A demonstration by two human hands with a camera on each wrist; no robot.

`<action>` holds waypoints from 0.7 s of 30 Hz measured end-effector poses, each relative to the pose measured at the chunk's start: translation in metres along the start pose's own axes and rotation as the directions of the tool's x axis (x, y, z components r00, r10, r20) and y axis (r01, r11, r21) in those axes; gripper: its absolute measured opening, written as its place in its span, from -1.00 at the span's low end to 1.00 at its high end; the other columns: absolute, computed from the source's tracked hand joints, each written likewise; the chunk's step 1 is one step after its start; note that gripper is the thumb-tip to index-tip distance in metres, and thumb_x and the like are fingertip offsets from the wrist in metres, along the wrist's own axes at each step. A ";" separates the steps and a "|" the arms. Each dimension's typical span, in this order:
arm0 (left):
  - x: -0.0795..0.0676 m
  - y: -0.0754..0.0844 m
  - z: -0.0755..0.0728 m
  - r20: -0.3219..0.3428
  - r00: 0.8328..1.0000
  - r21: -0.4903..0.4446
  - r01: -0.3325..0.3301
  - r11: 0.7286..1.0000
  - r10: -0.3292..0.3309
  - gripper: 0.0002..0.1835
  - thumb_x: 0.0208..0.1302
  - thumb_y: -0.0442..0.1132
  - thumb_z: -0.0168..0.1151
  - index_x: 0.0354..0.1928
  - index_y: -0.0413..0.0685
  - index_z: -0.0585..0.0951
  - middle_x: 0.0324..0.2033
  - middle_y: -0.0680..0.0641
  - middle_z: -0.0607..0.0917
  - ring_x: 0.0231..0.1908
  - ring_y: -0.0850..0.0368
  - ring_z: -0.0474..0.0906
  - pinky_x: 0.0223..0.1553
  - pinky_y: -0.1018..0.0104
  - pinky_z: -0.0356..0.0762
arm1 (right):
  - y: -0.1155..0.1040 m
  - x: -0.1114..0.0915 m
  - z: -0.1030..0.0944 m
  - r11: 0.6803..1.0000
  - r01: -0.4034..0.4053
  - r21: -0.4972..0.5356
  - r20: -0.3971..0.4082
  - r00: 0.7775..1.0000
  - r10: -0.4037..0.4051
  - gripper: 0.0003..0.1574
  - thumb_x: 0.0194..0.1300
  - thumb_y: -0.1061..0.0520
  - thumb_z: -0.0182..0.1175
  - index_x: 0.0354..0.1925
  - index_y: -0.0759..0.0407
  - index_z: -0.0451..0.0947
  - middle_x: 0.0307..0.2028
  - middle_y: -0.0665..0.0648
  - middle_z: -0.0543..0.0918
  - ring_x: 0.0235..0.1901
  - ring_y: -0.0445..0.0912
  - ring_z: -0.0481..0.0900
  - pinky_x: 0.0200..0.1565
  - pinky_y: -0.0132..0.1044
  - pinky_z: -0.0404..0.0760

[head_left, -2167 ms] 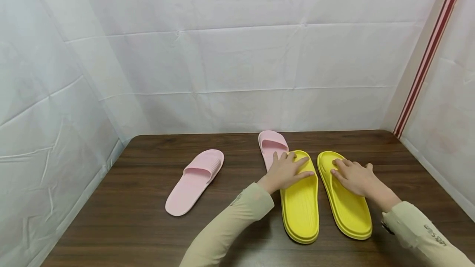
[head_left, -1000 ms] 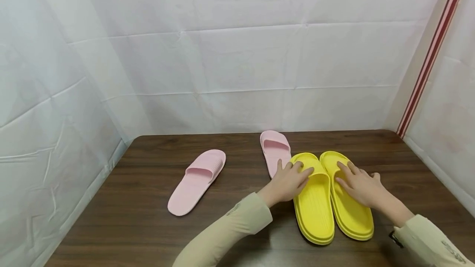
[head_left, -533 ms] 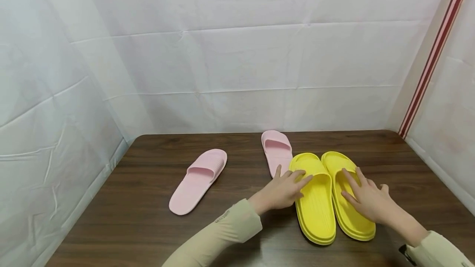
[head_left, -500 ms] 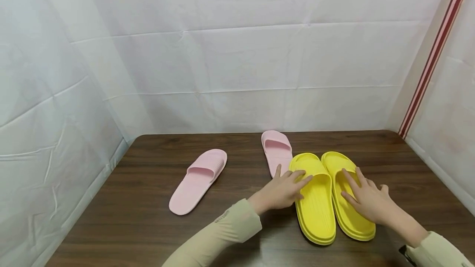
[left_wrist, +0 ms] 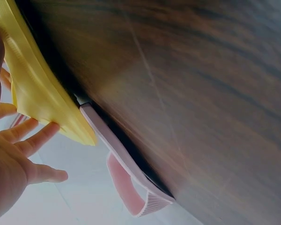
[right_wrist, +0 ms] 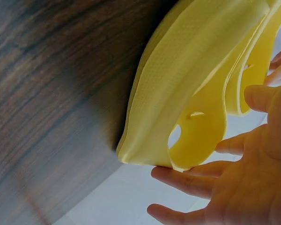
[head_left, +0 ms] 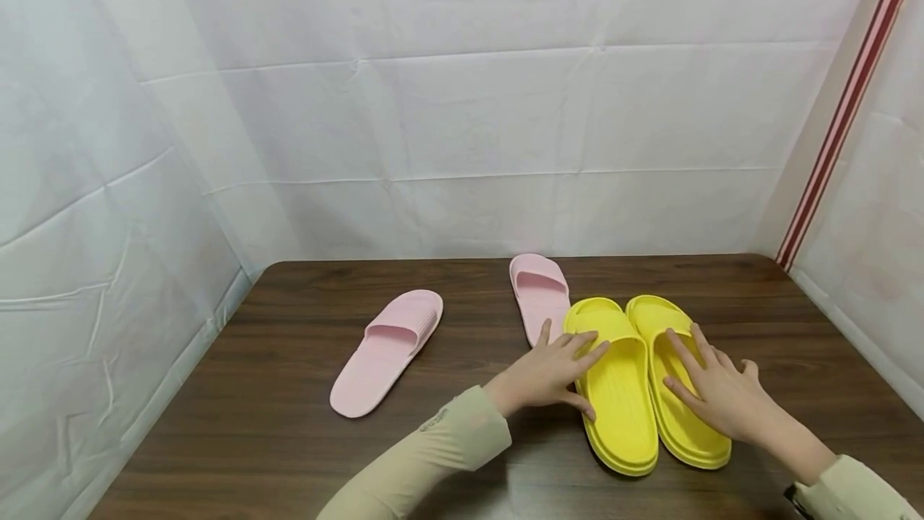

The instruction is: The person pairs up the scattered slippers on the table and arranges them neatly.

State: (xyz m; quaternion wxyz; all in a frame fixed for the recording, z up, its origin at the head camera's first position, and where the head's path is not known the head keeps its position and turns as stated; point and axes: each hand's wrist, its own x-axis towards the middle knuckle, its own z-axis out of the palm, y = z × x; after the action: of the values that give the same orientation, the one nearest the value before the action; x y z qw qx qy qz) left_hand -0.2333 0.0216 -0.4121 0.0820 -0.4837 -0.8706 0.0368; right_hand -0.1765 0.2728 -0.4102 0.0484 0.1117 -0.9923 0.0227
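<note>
Two yellow slippers lie side by side on the right of the table, toes pointing away, their edges touching. On the outer side of the left yellow slipper [head_left: 621, 416] is my left hand [head_left: 541, 375], fingers spread, with fingertips at its strap and the thumb at its edge. My right hand [head_left: 725, 400] is held with fingers spread over the right yellow slipper [head_left: 699, 446]. In the right wrist view, its fingertips are at the yellow strap [right_wrist: 199, 126]. Neither hand grips anything. Behind my left hand, a pink slipper [head_left: 537, 295] is partly hidden by it and the left yellow slipper.
Another pink slipper [head_left: 378, 367] lies askew left of centre on the dark wooden table [head_left: 253, 424]. White sheeting [head_left: 462, 119] hangs behind the table and at both sides. A red-striped band [head_left: 837, 119] runs down at the right corner.
The left yellow slipper has slid right against the right one. Both hands have since drawn back slightly from the straps, and my left thumb has spread out.
</note>
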 end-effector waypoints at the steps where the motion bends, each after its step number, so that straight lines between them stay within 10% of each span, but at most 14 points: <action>1: 0.001 0.001 0.000 0.002 1.000 -0.001 0.001 1.000 -0.001 0.02 -0.10 0.41 0.00 0.37 0.04 0.01 0.31 -0.05 0.19 0.26 0.06 0.19 0.23 -0.21 -0.03 | 0.001 0.000 0.000 1.000 0.002 0.000 -0.001 1.000 -0.002 -0.15 0.30 -0.28 -0.17 0.35 0.16 -0.05 0.26 0.49 0.07 -0.02 0.35 0.40 -0.24 0.34 0.25; 21: 0.019 0.002 -0.004 0.048 0.999 -0.019 0.020 1.000 -0.019 0.00 -0.06 0.36 0.04 0.37 0.02 0.01 0.32 -0.07 0.16 0.28 0.10 0.18 0.24 -0.14 0.04 | 0.016 0.009 -0.002 1.000 0.008 0.009 0.015 1.000 -0.008 -0.13 0.28 -0.27 -0.14 0.34 0.21 -0.04 0.24 0.52 0.10 -0.02 0.39 0.39 -0.28 0.26 0.31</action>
State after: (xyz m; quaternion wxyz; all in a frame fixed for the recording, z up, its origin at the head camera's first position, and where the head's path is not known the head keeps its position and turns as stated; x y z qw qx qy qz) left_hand -0.2404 0.0384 -0.4063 0.0569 -0.4751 -0.8772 0.0388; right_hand -0.1887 0.2865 -0.4080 0.0404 0.1161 -0.9921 0.0259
